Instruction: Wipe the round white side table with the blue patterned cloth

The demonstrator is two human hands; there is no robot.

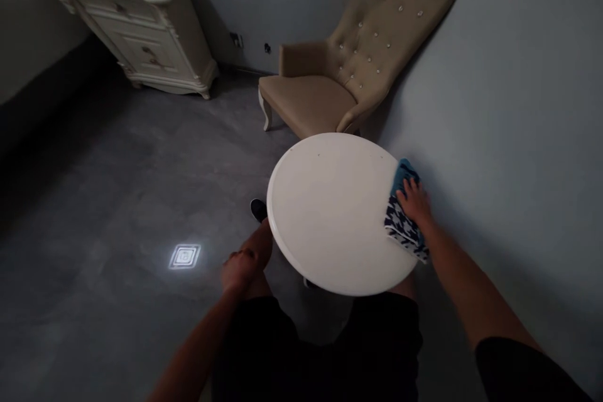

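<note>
Pressing the folded cloth (400,217) evenly against the round table (330,213) is judged to be the requirement of the step in hand, which appears to be wiping. In the head view, the right hand (414,200) is laid palm down on the cloth, its fingers spread somewhat apart and not clamped on anything that can be seen. For good contact, pressure should be applied through the whole palm, the cloth should be held flat, and overlapping strokes should be made inward from the rim. Care is advised at the rim, since the lower corner of the cloth hangs past it and could be dragged off or folded under. Attention may also be given to the small dark specks (319,154) near the table's far rim; whether they are dirt or surface damage cannot be told. The cloth is located on the table's right edge, directly beneath the right hand and touching it, with its blue end beyond the fingers and its patterned part extending nearer the body. The left hand (239,269) is rested on the left leg (262,244), left of the table and apart from the cloth; how tightly its fingers are closed cannot be told.
</note>
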